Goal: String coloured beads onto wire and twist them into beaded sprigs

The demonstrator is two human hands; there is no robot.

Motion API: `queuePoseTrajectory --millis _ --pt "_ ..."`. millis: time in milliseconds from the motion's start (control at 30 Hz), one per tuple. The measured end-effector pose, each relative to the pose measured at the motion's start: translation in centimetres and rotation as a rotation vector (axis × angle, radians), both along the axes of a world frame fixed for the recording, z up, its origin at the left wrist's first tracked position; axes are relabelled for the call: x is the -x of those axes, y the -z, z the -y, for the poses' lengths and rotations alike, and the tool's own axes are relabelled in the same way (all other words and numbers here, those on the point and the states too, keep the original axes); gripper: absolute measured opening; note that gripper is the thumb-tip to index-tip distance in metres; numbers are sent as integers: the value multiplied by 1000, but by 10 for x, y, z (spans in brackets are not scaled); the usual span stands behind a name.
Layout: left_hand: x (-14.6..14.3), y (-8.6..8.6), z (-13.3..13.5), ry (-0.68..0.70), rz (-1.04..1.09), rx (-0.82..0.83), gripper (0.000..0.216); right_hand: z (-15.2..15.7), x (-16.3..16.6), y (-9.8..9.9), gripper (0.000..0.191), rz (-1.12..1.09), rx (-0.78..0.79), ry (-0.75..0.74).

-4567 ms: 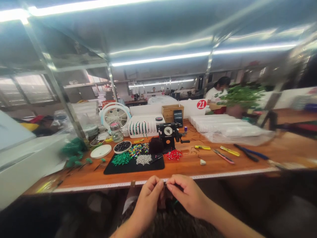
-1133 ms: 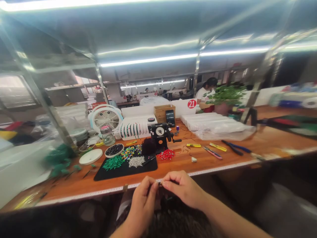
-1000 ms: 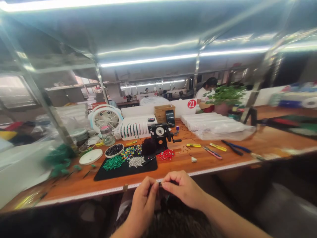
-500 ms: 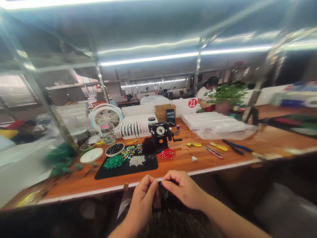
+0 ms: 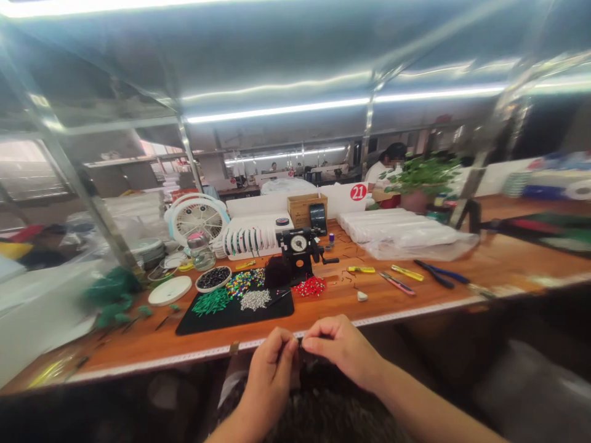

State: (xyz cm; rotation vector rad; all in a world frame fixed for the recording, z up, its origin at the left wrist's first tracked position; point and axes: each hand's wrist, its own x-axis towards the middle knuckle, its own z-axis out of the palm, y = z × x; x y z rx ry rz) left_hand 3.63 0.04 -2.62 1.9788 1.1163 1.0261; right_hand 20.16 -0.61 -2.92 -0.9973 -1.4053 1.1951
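My left hand (image 5: 270,369) and my right hand (image 5: 341,347) meet fingertip to fingertip just in front of the table's edge. Each has thumb and forefinger pinched together; whatever lies between them is too small to make out. Beyond them, a black mat (image 5: 272,317) carries green tube-like pieces (image 5: 211,301), multicoloured beads (image 5: 242,282) and small silvery pieces (image 5: 255,299). A shallow dish of black beads (image 5: 213,280) stands at the mat's back left. To the mat's right, red pieces (image 5: 310,286) lie in front of a black hand-cranked winder with a dial (image 5: 299,245).
Pliers (image 5: 436,274), yellow-handled cutters (image 5: 407,272) and a pink-handled tool (image 5: 397,283) lie on the wooden table at right. Behind stand a fan (image 5: 198,220), a rack of white spools (image 5: 249,237) and plastic-wrapped white rolls (image 5: 406,231). Another person (image 5: 385,169) sits farther back.
My fingertips have come slightly closer together, and my left thumb has shifted a little to the right. Nothing on the table has visibly moved.
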Motion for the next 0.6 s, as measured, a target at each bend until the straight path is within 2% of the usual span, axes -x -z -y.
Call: queuePoseTrajectory --millis 200,400,600 --pt "1 -2 1 3 11 9 27 3 1 -2 18 73 -60 -1" --pt "-3 -13 2 85 283 386 34 6 2 -4 18 187 -167 60" --pt "-2 -10 3 147 462 504 32 7 2 -6 15 189 -201 90"
